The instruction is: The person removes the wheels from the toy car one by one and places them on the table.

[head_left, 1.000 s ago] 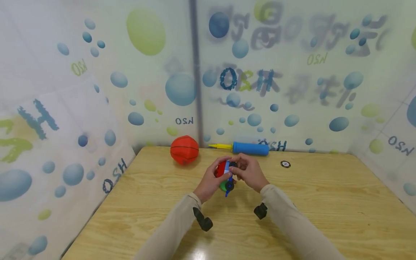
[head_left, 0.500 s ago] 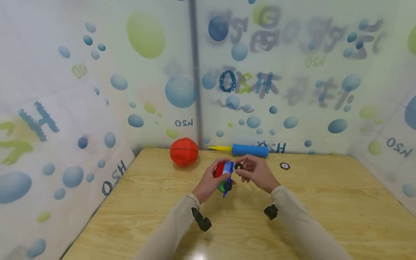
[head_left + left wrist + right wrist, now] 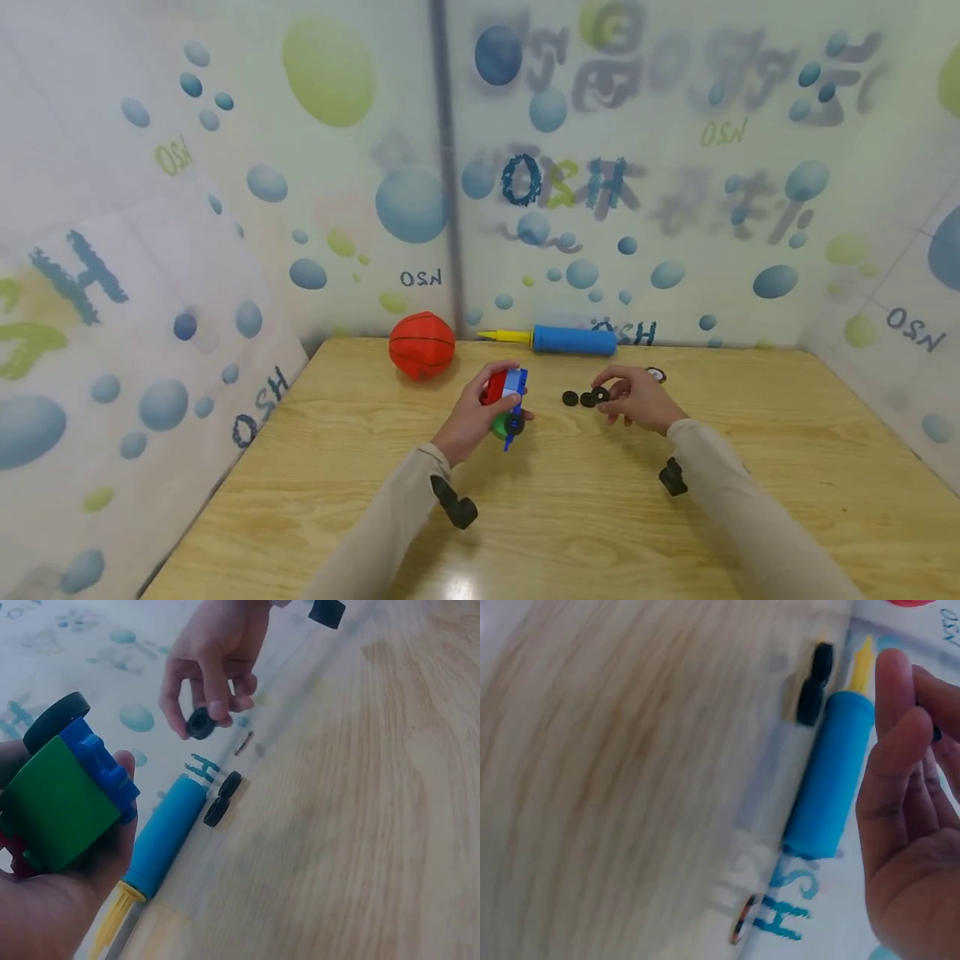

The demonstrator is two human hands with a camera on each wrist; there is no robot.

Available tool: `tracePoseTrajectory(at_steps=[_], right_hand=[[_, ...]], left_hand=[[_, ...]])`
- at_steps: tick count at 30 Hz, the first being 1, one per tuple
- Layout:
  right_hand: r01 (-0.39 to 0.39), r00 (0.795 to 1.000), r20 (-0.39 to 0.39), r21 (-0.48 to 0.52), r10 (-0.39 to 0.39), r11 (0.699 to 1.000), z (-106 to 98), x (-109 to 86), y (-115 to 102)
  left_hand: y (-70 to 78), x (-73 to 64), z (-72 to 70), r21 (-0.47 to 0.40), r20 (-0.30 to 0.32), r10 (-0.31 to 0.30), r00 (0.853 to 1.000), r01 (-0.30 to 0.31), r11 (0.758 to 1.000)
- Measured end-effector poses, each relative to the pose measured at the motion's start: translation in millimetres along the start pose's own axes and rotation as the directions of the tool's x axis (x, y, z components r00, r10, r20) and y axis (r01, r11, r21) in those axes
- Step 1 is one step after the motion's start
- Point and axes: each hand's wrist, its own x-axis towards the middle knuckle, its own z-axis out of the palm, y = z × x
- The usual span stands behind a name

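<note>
My left hand [image 3: 471,417] grips a toy car of building blocks [image 3: 511,385], with red, light blue, blue and green parts. One black wheel [image 3: 56,722] is on its blue base, beside the green block [image 3: 60,802] in the left wrist view. To the right, my right hand [image 3: 643,398] pinches a loose black wheel [image 3: 200,724] between thumb and fingertips, above the table. Two more black wheels [image 3: 229,784] [image 3: 216,811] lie close together on the wood. In the right wrist view the fingers mostly hide the held wheel.
A red ball [image 3: 422,346] with black lines sits at the table's back left. Along the back edge lies a blue hand pump [image 3: 574,340] with a yellow nozzle. A round black-and-white chip [image 3: 656,375] is behind my right hand. Printed curtains stand behind the table [image 3: 570,517].
My right hand has pulled a wheel off the blue base and carried it right. Two wheels on the table have come into view. The left hand with the car has shifted slightly left.
</note>
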Motion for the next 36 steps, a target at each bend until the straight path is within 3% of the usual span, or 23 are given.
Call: tracePoseTrajectory(at_steps=[4, 7, 11, 15, 23, 29, 36], right_hand=[[-0.073, 0.997, -0.004, -0.027, 0.073, 0.997, -3.3, 1.8, 9.6], [-0.093, 0.996, -0.001, -0.102, 0.093, 0.990, -4.2, 4.3, 14.3], [-0.114, 0.993, -0.012, -0.215, 0.114, 0.970, -3.9, 10.8, 20.2], [-0.170, 0.985, -0.038, -0.254, 0.166, 0.952, -3.2, 18.8, 24.9], [-0.226, 0.974, -0.046, -0.261, 0.221, 0.939, -3.5, 21.9, 25.5], [-0.227, 0.974, -0.047, -0.240, 0.222, 0.944, -1.8, 24.6, 30.1], [-0.196, 0.980, -0.033, -0.243, 0.194, 0.950, -2.8, 20.5, 20.7]], left_hand=[[-0.7, -0.5, -0.4, -0.003, 0.004, -0.008, 1.000, 0.008, 1.000], [-0.8, -1.2, -0.3, -0.008, 0.005, -0.017, 1.000, 0.017, 1.000], [-0.8, -1.3, -0.6, -0.014, 0.005, -0.025, 1.000, 0.025, 1.000], [-1.2, -0.8, -0.2, -0.018, 0.009, -0.022, 1.000, 0.022, 1.000], [-0.5, 0.4, 0.6, -0.014, 0.034, -0.001, 0.999, 0.001, 1.000], [-0.3, -0.1, -0.5, -0.007, 0.027, -0.006, 1.000, 0.006, 1.000], [-1.8, 0.5, 1.2, 0.000, 0.020, -0.005, 1.000, 0.005, 1.000]])
